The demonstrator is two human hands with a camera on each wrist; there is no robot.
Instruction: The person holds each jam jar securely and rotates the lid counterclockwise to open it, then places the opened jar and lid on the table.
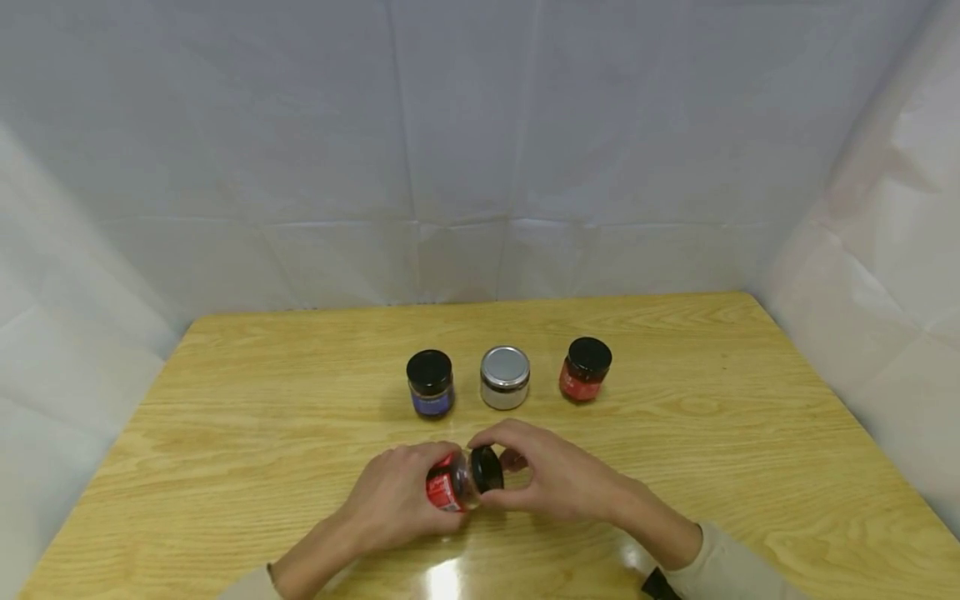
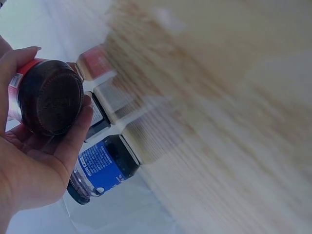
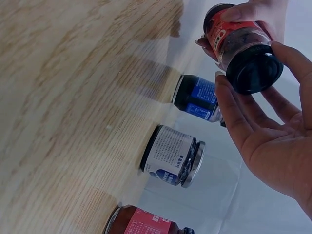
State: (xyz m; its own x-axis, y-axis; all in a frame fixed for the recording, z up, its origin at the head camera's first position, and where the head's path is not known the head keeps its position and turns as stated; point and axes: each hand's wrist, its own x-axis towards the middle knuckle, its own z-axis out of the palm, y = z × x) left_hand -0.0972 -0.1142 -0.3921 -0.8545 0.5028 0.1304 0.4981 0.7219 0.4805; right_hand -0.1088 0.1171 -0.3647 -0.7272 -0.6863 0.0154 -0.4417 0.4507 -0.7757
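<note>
Head view, red-labelled jar [image 1: 462, 480], black lid [image 1: 489, 469], tilted

Red-labelled jar [image 1: 459, 482], its lid [image 1: 487, 469] black, blue-labelled jar [image 1: 431, 387], silver-lidded jar [image 1: 505, 379], pink-labelled jar [image 1: 585, 371]; yellow woodgrain table [image 1: 285, 400]

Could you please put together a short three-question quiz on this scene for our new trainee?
1. Which hand has its fingers at the lid of the held jar?
2. True or false: in the head view, the middle jar of the standing row has a black lid.
3. Fill in: in the head view, the leftmost jar of that row has a ____ label.

Key:
1. The right hand; the left hand grips the body.
2. False: it has a silver lid.
3. Blue.
</note>
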